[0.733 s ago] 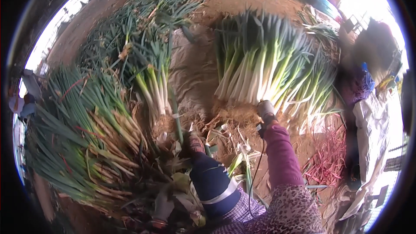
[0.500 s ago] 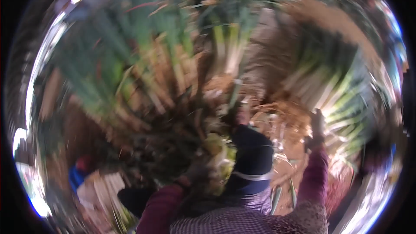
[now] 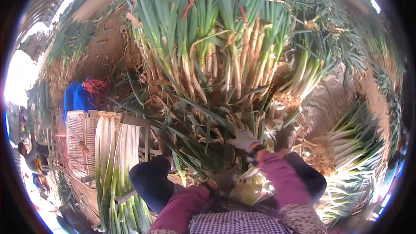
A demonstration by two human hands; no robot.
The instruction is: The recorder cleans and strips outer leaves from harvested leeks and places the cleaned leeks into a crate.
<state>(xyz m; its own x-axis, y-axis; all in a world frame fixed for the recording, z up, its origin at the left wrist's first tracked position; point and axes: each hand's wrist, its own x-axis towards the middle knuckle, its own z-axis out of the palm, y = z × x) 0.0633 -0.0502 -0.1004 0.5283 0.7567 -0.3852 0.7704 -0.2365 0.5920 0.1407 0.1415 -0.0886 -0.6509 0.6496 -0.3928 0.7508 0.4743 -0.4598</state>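
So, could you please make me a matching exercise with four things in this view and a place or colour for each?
1. Right hand
2. Tangled red strings
3. Left forearm sleeve
4. White-stemmed stalks

A. Purple
B. Beside the left knee
C. Among loose green leaves
D. On the blue bundle

Pairs: 1-C; 2-D; 3-A; 4-B

Plum sleeves (image 3: 286, 177) meet leopard-spotted cloth (image 3: 301, 219), with a checked garment (image 3: 236, 224) and dark trousers (image 3: 148, 180).
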